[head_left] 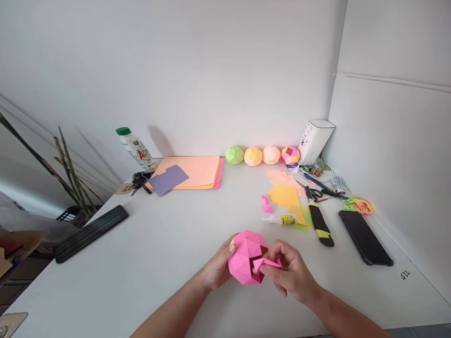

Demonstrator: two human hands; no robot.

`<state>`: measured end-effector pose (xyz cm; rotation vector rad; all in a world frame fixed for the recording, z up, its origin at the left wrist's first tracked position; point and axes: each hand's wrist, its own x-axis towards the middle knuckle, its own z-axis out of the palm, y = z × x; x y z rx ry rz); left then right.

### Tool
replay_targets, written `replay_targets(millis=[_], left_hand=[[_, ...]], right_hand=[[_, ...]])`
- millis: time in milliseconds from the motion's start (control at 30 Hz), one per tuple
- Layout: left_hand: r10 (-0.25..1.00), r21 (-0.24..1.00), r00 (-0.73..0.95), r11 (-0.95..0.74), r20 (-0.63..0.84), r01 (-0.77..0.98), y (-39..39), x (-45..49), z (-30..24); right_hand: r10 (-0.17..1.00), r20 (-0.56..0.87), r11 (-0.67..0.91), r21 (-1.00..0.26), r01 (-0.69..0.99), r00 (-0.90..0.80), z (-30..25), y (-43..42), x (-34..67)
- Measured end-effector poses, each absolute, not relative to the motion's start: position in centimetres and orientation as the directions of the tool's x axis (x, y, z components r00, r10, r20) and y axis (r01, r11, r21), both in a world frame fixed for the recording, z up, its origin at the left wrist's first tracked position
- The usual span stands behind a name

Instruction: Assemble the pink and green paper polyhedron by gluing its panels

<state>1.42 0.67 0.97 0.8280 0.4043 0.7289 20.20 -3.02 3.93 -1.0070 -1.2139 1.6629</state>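
A pink faceted paper ball (243,263) with a gap in its right side is held above the table in my left hand (221,264), whose fingers wrap round its left side. A small patch of green shows by the left thumb. Between the thumb and fingers of my right hand (291,272) is a folded pink paper piece (266,264), its left end at the gap in the ball. Whether the piece touches the gap's edge I cannot tell. Beyond the hands lie a small glue bottle (282,219) and another folded pink paper piece (267,204).
Several finished paper balls (252,156) line the wall. Paper sheets (190,171) and a white bottle (136,149) stand back left. On the right are yellow paper scraps (283,195), a utility knife (320,223), scissors (313,192) and a phone (365,238). A dark flat bar (92,233) lies left.
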Motion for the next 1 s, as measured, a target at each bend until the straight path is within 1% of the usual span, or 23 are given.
replay_targets(millis=[133,300,500,667,833,1000], left_hand=[[0.723,0.816,0.689,0.422,-0.040,-0.395,0.71,1.32,0.79],[0.745,0.812,0.665,0.421,-0.055,-0.404,0.66,1.17,0.45],[0.712,0.813,0.701,0.431,-0.041,-0.391,0.67,1.25,0.37],[0.705,0.812,0.707,0.438,-0.045,-0.385,0.70,1.24,0.33],[0.718,0.812,0.695,0.426,-0.035,-0.399,0.72,1.21,0.27],[0.695,0.810,0.718,0.435,-0.024,-0.394,0.72,1.38,0.80]], right_hand=[[0.938,-0.093,-0.160,-0.970,-0.181,-0.334,3.94,-2.96,20.46],[0.935,-0.068,-0.139,-0.973,-0.182,-0.348,3.96,-2.94,20.64],[0.943,-0.011,-0.065,-0.986,-0.151,-0.334,4.29,-2.95,20.61],[0.937,-0.027,-0.071,-0.991,-0.112,-0.348,4.18,-3.01,20.73],[0.926,-0.031,-0.079,-0.991,-0.112,-0.376,4.30,-3.01,20.72],[0.917,-0.042,-0.082,-0.993,-0.086,-0.396,4.51,-3.03,20.61]])
